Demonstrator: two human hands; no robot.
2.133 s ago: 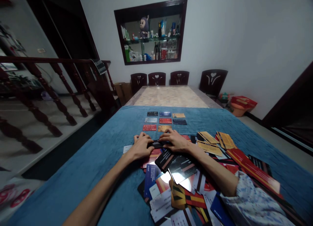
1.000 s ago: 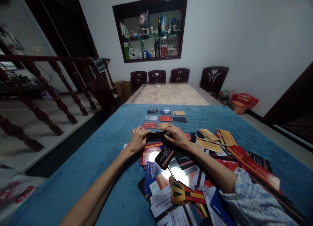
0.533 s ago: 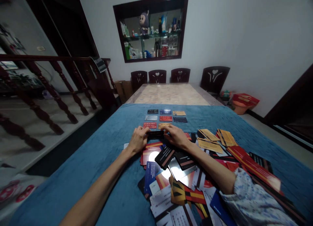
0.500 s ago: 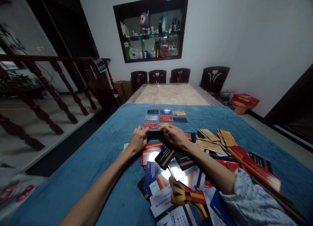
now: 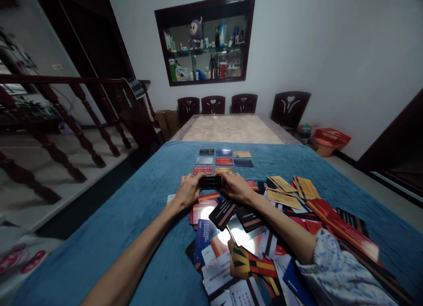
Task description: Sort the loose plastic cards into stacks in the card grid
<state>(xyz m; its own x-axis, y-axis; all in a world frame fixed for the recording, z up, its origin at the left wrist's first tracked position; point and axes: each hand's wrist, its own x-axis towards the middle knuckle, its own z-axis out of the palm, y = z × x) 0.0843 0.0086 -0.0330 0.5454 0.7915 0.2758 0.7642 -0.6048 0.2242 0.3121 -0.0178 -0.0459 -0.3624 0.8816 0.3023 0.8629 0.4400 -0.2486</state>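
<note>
A black card (image 5: pixel 210 182) is held up between both hands, its printed face tilted toward me. My left hand (image 5: pixel 187 192) pinches its left end. My right hand (image 5: pixel 236 186) pinches its right end. Under the hands spreads a loose heap of cards (image 5: pixel 251 235) in red, black, white, blue and gold, on a blue cloth (image 5: pixel 139 218). Just beyond the hands, several cards lie face up in a neat grid (image 5: pixel 223 161) of rows.
The blue cloth covers the near part of a long marble-topped table (image 5: pixel 229 128). Dark chairs (image 5: pixel 243 104) stand at its far end. A wall cabinet (image 5: pixel 206 41) hangs above them. A wooden stair railing (image 5: pixel 66 116) runs along the left.
Both hands have lifted the black card off the heap and tipped its face toward me. The hands shifted slightly farther from me, toward the grid.
</note>
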